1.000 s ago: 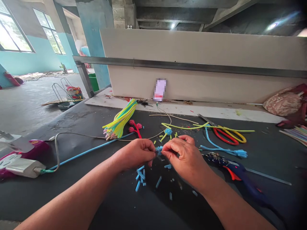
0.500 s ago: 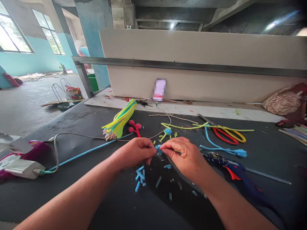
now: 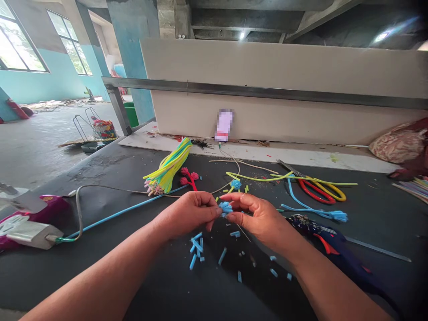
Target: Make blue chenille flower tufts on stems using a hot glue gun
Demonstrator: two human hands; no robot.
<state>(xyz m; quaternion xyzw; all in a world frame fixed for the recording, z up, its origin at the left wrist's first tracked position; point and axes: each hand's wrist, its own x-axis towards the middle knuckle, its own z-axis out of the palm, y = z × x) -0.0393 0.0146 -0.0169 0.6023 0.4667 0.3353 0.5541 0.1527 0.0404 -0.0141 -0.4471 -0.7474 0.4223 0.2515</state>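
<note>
A small blue pipe-cleaner flower (image 3: 226, 208) is held up above the black tabletop between my two hands. My left hand (image 3: 197, 209) pinches its left side between thumb and curled fingers. From the other side, my right hand (image 3: 256, 214) curves round the flower, with its fingers above and its thumb at the lower edge. The palm side of my right hand is hidden. Just beyond my hands lies another blue flower (image 3: 236, 184) on a yellow-green stem. Short blue pipe-cleaner pieces (image 3: 197, 247) are scattered on the near side.
A yellow and green pipe-cleaner bundle (image 3: 170, 169) and a red flower sprig (image 3: 190, 177) lie at the back left. To the right are scissors (image 3: 316, 191), a blue tasselled pipe cleaner (image 3: 337, 216) and a dark glue gun (image 3: 337, 245). A power strip (image 3: 33, 232) is far left.
My right fingers have spread from a tight pinch to a looser hold round the blue flower, showing more of it. My left hand keeps its pinch. The view has shifted slightly.
</note>
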